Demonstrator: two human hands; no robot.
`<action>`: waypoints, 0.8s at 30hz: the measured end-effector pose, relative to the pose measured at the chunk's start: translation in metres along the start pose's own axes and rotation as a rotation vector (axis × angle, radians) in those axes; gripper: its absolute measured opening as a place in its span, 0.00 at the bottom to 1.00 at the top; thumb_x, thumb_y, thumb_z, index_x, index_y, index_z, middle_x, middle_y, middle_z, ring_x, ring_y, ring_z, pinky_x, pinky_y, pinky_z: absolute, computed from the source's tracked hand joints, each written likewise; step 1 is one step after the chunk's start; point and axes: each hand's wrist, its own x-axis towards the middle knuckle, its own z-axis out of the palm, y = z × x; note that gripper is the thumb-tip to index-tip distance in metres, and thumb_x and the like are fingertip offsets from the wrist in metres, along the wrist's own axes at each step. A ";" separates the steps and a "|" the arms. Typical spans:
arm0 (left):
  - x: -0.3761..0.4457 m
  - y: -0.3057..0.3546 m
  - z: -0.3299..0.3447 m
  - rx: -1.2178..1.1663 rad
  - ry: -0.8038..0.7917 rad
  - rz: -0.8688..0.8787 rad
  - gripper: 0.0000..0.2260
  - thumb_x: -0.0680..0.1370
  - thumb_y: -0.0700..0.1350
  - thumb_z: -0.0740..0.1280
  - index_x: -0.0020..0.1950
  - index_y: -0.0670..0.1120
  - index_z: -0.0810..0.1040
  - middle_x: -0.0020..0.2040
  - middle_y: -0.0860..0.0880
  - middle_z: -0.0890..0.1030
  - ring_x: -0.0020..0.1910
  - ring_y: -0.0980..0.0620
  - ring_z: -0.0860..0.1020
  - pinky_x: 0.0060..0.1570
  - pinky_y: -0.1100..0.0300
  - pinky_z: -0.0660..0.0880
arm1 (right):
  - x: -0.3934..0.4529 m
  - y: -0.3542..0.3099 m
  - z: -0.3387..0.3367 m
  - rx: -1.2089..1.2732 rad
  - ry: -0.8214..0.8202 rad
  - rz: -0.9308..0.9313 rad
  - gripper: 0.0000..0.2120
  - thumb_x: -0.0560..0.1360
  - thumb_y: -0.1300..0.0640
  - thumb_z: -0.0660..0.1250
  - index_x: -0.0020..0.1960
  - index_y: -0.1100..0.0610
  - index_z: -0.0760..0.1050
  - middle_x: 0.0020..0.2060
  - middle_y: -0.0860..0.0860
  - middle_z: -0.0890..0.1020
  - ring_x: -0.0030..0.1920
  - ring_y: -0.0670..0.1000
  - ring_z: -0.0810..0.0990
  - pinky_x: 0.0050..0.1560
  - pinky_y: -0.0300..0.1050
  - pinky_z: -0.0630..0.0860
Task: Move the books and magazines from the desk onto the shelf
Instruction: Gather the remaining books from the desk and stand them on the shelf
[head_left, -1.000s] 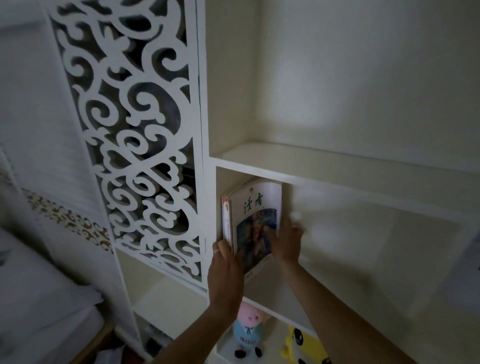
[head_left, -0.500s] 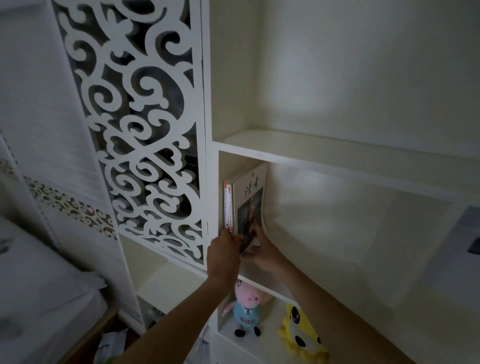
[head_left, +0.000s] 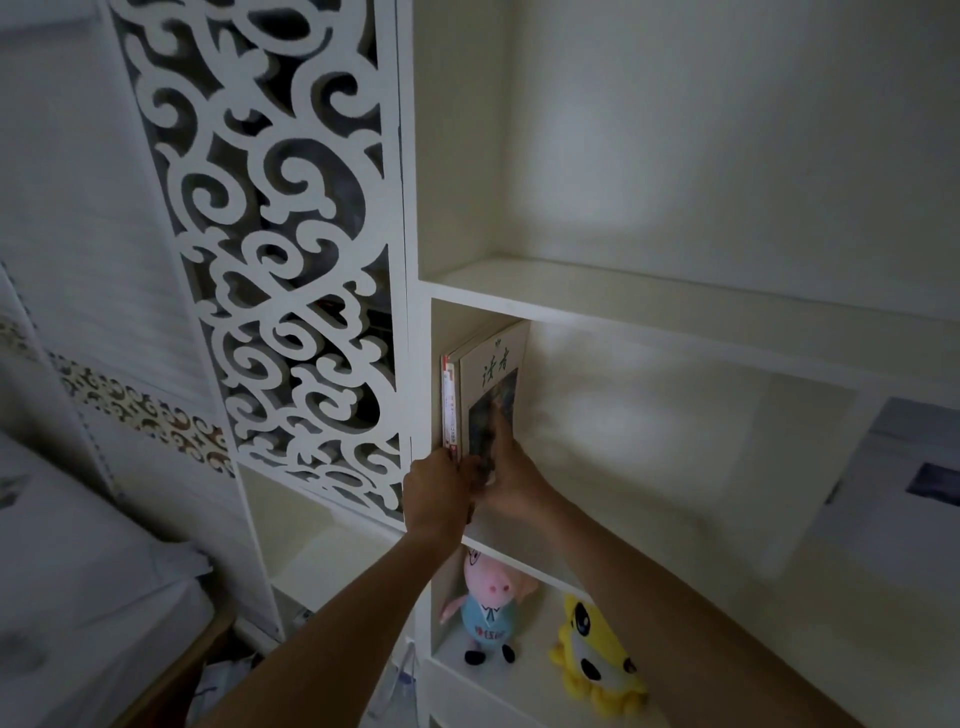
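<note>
A white scrollwork panel (head_left: 270, 249) stands left of the shelf (head_left: 623, 296). A small stack of magazines (head_left: 493, 379) stands upright at the far left of the middle compartment, its side against the left wall; how many there are cannot be counted, though at least two spines show. To their right the compartment lies open. The left hand (head_left: 436, 493) has its fingers curled against the bottom edge of the spines, its grip closed on them. The right hand (head_left: 511, 483) presses flat on the front cover, fingers straight. Below, two plush toys: a pink pig (head_left: 491, 597) and a yellow one (head_left: 597, 649).
</note>
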 end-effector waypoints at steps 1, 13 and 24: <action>0.002 -0.001 -0.001 0.024 -0.003 0.004 0.15 0.81 0.55 0.66 0.49 0.44 0.83 0.41 0.47 0.85 0.32 0.52 0.79 0.33 0.64 0.76 | 0.001 -0.010 -0.008 -0.015 0.038 -0.039 0.60 0.69 0.59 0.77 0.79 0.37 0.34 0.79 0.52 0.58 0.77 0.56 0.63 0.69 0.58 0.73; -0.019 -0.021 -0.006 0.024 -0.030 0.162 0.16 0.84 0.55 0.60 0.53 0.46 0.82 0.45 0.48 0.87 0.37 0.55 0.85 0.40 0.59 0.84 | 0.017 -0.071 -0.054 -0.158 0.167 -0.128 0.38 0.75 0.64 0.65 0.77 0.39 0.55 0.77 0.50 0.62 0.76 0.54 0.63 0.71 0.55 0.70; -0.010 -0.006 -0.032 -0.067 0.036 0.213 0.04 0.81 0.45 0.63 0.55 0.48 0.74 0.42 0.52 0.81 0.36 0.52 0.79 0.32 0.65 0.73 | 0.024 -0.073 -0.043 -0.105 0.164 -0.072 0.42 0.73 0.57 0.67 0.74 0.26 0.52 0.75 0.53 0.62 0.63 0.60 0.77 0.61 0.55 0.79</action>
